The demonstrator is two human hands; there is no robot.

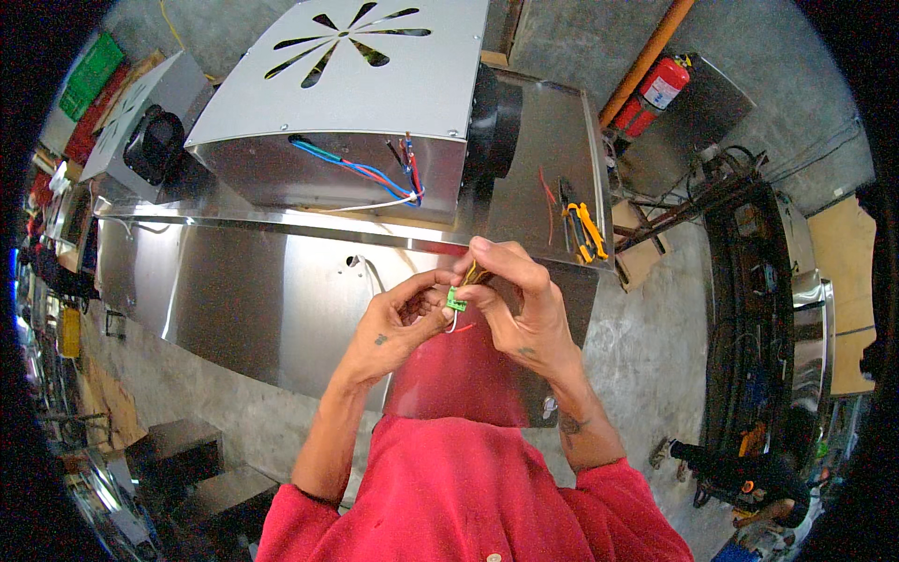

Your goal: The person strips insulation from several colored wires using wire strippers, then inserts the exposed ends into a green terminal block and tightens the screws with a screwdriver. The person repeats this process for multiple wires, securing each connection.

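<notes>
A person in a red shirt [468, 496] looks down at both bare hands, raised together in the middle of the view above a large shiny steel panel [234, 290]. The left hand [398, 318] pinches a small green plug [456, 300] between thumb and fingertips. The right hand [515, 300] closes around the same plug from the right, its fingertips pressed on the top where a thin yellow wire [470, 273] goes in. A white wire [453, 323] hangs from the bottom of the plug. The two hands touch each other around it.

Beyond the hands, on the far side of the panel, sits a metal box [356, 84] with petal-shaped slots cut in its top. Blue, red and white wires [375, 176] trail along its near side. To the right of the box, yellow-handled pliers [585, 229] lie on the steel. Farther right, a red fire extinguisher [651, 94] rests on the concrete floor [655, 347]. A dark power tool [740, 468] lies near the lower right.
</notes>
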